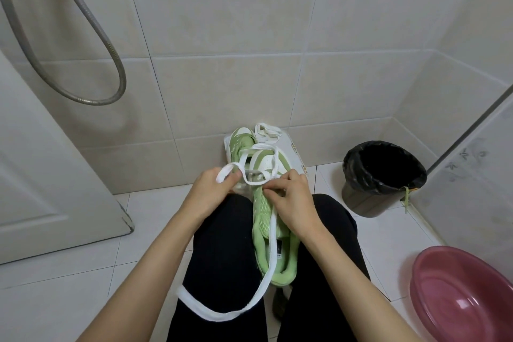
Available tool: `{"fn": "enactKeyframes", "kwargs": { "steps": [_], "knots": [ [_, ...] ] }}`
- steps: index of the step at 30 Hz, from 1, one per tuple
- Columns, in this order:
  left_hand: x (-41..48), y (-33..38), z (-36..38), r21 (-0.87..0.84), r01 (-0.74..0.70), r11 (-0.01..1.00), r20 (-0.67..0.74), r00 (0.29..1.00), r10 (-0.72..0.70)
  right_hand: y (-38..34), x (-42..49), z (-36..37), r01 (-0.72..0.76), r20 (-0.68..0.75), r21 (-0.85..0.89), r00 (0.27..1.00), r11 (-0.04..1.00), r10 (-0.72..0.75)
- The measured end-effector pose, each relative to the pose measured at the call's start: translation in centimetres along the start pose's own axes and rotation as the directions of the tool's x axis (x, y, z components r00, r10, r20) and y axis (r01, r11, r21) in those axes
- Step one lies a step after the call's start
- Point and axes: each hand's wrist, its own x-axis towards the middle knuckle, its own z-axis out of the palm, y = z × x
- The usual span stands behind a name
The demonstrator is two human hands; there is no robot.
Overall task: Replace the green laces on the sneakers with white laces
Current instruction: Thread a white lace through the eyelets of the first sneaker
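Plainly, the white lace (266, 280) is the thing to mind: a flat, soft, limp tape, light enough to slide off wherever it is draped, so it is best taken near its stiff tip, which looks hidden under the fingers. It runs from the eyelets of the green sneaker (266, 219) lying between the person's knees, down across the left thigh in a slack loop. The left hand (211, 189) pinches a fold of lace near the toe end; the right hand (291, 197) pinches at the eyelet row, fingers pressed together. The second sneaker (241, 144) sits beyond on a white box (294, 147) with another white lace (266, 132) bundled beside it. A green lace (406, 197) hangs from the black bin (383, 172).
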Motion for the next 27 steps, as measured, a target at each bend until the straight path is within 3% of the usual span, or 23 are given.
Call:
{"fn": "enactKeyframes", "kwargs": {
  "steps": [2,5,9,11,12,13,16,18,20,22,24,25,27],
  "knots": [
    [-0.1,0.3,-0.4,-0.029,0.014,0.999,0.003,1.000,-0.014,0.0,0.1,0.0,-0.006,0.008,0.027,1.000,1.000,0.006],
    [0.0,0.6,-1.4,-0.301,0.185,0.935,0.075,0.983,-0.171,-0.1,0.1,-0.1,-0.006,0.028,0.072,1.000,0.997,0.004],
    [-0.3,0.5,-2.5,-0.616,0.468,0.634,0.320,0.884,-0.341,0.1,0.2,-0.1,-0.002,0.034,0.089,0.999,0.996,-0.001],
    [-0.6,0.0,-2.3,-0.687,0.502,0.526,0.360,0.863,-0.354,0.2,0.2,0.0,-0.004,0.028,0.098,1.000,0.995,0.001],
    [-0.9,-0.5,-2.1,-0.675,0.486,0.554,0.333,0.872,-0.360,0.2,0.2,0.0,-0.004,0.026,0.099,1.000,0.995,0.002],
    [-1.2,-1.0,-1.9,-0.607,0.455,0.652,0.279,0.890,-0.361,0.2,0.2,0.1,-0.003,0.024,0.099,1.000,0.995,0.000],
    [-2.1,-2.1,-2.1,-0.185,0.270,0.945,0.099,0.962,-0.255,0.2,0.1,0.2,0.008,0.019,0.097,1.000,0.995,-0.010],
    [-2.5,-2.6,-2.2,0.183,0.145,0.972,0.014,0.989,-0.150,0.3,0.0,0.2,0.009,0.013,0.102,1.000,0.995,-0.010],
    [-3.2,-3.1,-1.9,0.392,0.113,0.913,-0.068,0.993,-0.094,0.4,-0.1,0.2,0.010,0.006,0.107,1.000,0.994,-0.011],
    [-4.2,-3.6,-1.7,0.397,-0.035,0.917,-0.112,0.990,0.086,0.4,-0.2,0.3,0.012,-0.002,0.106,1.000,0.994,-0.012],
    [-4.9,-4.3,-1.8,0.366,-0.290,0.884,0.018,0.952,0.305,0.5,-0.2,0.4,0.017,-0.010,0.109,1.000,0.994,-0.016],
    [-5.2,-4.6,-1.8,0.330,-0.367,0.870,0.103,0.930,0.353,0.5,-0.3,0.4,0.021,-0.013,0.112,1.000,0.993,-0.020],
    [-5.6,-5.2,-2.0,0.192,-0.385,0.903,0.203,0.916,0.347,0.6,-0.3,0.5,0.029,-0.015,0.110,1.000,0.993,-0.028]
  ]
}}
